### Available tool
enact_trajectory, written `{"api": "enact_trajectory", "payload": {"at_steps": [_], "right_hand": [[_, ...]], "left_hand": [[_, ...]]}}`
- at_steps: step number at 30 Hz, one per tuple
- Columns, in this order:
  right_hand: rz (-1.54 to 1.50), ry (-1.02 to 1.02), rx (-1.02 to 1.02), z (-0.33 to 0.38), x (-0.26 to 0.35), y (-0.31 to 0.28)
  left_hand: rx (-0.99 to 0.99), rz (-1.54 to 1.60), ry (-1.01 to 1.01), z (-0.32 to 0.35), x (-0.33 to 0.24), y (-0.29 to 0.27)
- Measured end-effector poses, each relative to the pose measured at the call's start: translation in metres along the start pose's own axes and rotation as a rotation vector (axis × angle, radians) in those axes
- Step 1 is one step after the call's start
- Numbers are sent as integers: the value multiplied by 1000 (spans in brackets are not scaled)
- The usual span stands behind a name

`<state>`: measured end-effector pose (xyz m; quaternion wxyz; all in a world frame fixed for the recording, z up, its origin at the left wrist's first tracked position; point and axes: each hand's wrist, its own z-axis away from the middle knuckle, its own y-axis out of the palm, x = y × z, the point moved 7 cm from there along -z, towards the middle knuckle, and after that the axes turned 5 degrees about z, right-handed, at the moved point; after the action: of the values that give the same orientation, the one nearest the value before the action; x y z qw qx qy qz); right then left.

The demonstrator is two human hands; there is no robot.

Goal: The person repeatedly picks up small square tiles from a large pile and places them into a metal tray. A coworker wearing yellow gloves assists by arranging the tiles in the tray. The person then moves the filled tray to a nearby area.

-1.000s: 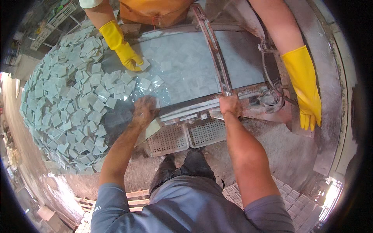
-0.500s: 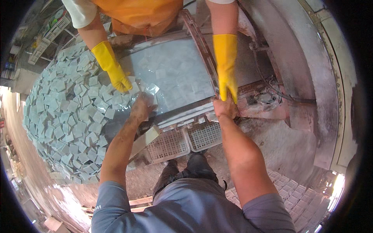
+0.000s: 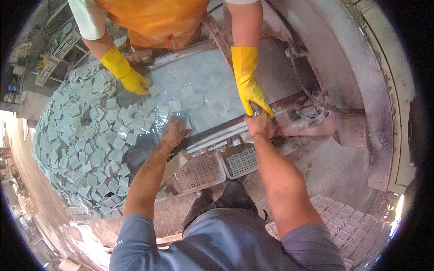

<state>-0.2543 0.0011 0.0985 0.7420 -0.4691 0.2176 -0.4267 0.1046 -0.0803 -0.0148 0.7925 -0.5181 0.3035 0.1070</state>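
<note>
- two pale slotted crates sit on the gritty floor just past the person's feet, under the near edge of the tray; judged from here, a tile sliding off that edge would fall onto them or the feet.
- the left hand lies palm down, fingers loosely curled, on wet tiles at the tray's near left corner; whether it pinches a tile cannot be told. the surface looks slick, so the hand could skid toward the edge.
- the right hand is closed over the tray's near rail at its right end, touching the fingertips of a co-worker's yellow glove. the likely trouble is a pinch between the two hands if either pulls without the other.
- left of the tray, a big heap of square grey-green tiles crowds right up to it; there is no free room that side, and a nudge could set loose tiles sliding.
- right of the tray, a rusty bracket with cable stands close by; a sleeve or glove could snag there.
- farthest off, the co-worker's other glove rests on tiles at the heap's top edge, and the orange apron closes the far side. open room lies only behind the person.
</note>
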Motion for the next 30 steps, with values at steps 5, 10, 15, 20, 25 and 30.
{"api": "enact_trajectory", "payload": {"at_steps": [5, 10, 15, 20, 25, 30], "right_hand": [[36, -32, -42, 2, 3, -2], [22, -31, -70, 0, -4, -3], [16, -18, -63, 0, -3, -6], [-17, -18, -88, 7, -2, -5], [0, -31, -84, 3, 3, -8], [-18, -21, -127, -11, -10, 4]], "left_hand": [[-73, 120, 6, -28, -1, -22], [82, -59, 220, -24, -26, -24], [268, -200, 209, -19, -11, -17], [151, -183, 253, -11, -29, -6], [5, -188, 201, 2, -78, 9], [-33, 175, 156, 3, -50, -33]]}}
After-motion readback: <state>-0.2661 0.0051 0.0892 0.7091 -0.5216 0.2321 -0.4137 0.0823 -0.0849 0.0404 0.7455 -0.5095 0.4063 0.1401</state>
